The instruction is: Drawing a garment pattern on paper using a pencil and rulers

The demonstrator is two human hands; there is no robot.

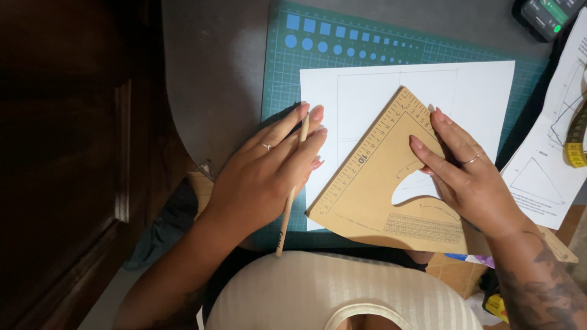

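L hand [266,174]: grip pinches a thin wooden pencil [292,189] between the fingers; fingertips rest at the left edge of the white paper [483,91]. Pencil runs from the fingertips toward the near side, slightly tilted, its end past the near edge of the mat.

R hand [468,174]: fingers spread and pressed flat on the tan triangular ruler [373,189], holding it down; nothing enclosed in the grip. Rings on both hands; tattoo on the R forearm.

Ruler: lies flat on the paper, centre-right, apex pointing far, near edge overhanging the paper. Curved cut-out near its right side, partly under the R hand. Scale marks along the left slanted edge.

Paper: lies on the green cutting mat [281,79], pencil lines drawn on it. Mat sits on the grey surface [214,73].

Far right: a dark phone [544,17], a printed sheet w/ diagrams [541,177], a yellow tape measure [576,143] on it.

No containers visible.
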